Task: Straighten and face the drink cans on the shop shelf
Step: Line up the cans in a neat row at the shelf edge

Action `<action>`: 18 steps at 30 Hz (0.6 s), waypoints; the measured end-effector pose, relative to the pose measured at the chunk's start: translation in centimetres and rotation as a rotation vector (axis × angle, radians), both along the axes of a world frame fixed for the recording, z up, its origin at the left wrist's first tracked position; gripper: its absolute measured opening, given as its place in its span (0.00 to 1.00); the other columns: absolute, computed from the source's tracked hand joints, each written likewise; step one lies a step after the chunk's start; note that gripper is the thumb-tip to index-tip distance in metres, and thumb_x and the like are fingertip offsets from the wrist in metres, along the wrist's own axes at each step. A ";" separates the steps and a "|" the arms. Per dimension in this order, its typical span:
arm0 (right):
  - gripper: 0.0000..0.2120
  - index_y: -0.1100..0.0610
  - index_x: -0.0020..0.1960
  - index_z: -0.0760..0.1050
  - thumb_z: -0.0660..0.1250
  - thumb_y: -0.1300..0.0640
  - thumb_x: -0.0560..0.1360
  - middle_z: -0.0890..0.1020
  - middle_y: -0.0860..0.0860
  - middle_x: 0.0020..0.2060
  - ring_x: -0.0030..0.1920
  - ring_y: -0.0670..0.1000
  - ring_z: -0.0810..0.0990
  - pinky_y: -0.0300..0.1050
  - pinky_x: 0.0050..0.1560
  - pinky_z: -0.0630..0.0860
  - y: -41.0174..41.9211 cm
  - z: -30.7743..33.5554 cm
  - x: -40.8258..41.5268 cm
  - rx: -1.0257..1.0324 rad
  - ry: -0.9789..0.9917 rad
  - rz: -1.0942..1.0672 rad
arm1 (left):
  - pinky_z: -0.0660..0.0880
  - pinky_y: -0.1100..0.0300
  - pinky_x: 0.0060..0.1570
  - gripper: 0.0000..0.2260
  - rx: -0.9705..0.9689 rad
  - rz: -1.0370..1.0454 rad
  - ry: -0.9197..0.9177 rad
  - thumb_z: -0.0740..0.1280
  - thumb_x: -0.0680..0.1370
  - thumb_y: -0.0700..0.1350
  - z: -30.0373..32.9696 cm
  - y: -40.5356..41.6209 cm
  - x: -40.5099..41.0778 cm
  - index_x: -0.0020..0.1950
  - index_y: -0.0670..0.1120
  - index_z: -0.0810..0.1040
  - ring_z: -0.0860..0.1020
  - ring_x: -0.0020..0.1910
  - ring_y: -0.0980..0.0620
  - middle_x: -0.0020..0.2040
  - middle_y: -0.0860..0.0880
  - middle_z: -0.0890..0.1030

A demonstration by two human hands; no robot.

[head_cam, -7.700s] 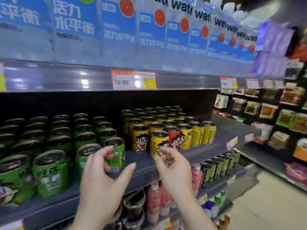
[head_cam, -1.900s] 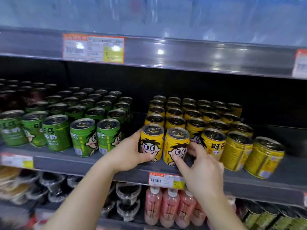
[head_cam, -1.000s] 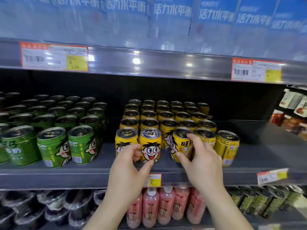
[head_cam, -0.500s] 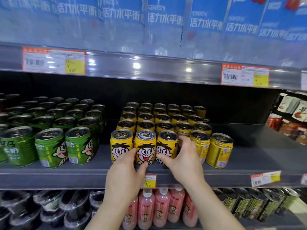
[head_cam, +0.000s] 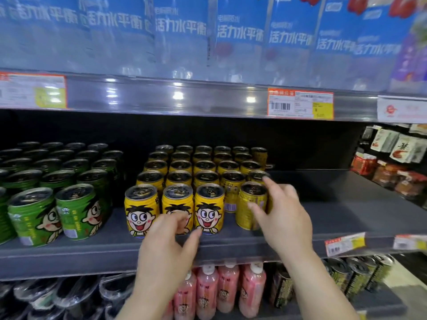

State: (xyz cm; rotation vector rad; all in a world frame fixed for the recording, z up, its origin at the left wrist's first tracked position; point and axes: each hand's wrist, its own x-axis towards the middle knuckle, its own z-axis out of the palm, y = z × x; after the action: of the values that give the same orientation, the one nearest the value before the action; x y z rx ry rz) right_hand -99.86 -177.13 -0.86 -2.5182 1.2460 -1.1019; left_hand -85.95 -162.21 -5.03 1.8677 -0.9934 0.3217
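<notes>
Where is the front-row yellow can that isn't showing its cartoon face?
In the head view, the unfaced yellow can stands at the right end of the front row, right of the third face-forward can, with the right hand around it.

Both bare forearms reach up and forward from the bottom of the view, set a little apart and angled slightly toward each other. The left hand (head_cam: pixel 165 245) shows its back to the camera, wrist straight, fingers loosely curled forward with the thumb stretched out to the right; whether the fingertips touch anything is hard to tell, and they pinch nothing that shows. The right hand (head_cam: pixel 280 218) sits higher and further forward, also back-up, its fingers spread and nearly straight: the index finger points up and away, the thumb reaches out to the left. Its edges are blurred. Neither hand is closed round anything.
</notes>
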 end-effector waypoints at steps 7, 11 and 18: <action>0.17 0.47 0.54 0.77 0.73 0.45 0.68 0.76 0.44 0.60 0.57 0.45 0.75 0.38 0.49 0.70 -1.4 0.0 0.0 0.125 -0.060 0.166 | 0.67 0.76 0.43 0.17 0.040 -0.118 0.035 0.72 0.73 0.51 -0.9 -2.4 -2.0 0.60 0.50 0.77 0.73 0.47 0.64 0.48 0.59 0.75; 0.25 0.45 0.58 0.71 0.73 0.39 0.65 0.76 0.41 0.56 0.53 0.44 0.75 0.40 0.49 0.72 -1.4 0.6 0.5 0.257 -0.008 0.245 | 0.66 0.75 0.46 0.19 0.020 -0.113 0.026 0.71 0.73 0.50 -0.9 -2.8 -2.0 0.62 0.50 0.77 0.74 0.50 0.62 0.49 0.59 0.75; 0.27 0.44 0.63 0.65 0.68 0.36 0.68 0.73 0.46 0.57 0.50 0.48 0.76 0.43 0.42 0.74 -0.9 -1.2 1.4 0.172 0.004 0.148 | 0.68 0.70 0.50 0.19 0.027 -0.076 0.042 0.72 0.73 0.50 -0.7 -3.3 -1.8 0.62 0.48 0.76 0.74 0.50 0.61 0.51 0.58 0.76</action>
State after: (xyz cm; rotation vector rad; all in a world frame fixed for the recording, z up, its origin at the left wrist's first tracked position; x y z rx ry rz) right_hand -98.46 -177.98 -2.09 -2.4399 1.0844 -0.9162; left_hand -87.72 -165.50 -5.77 1.8483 -1.0417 0.2242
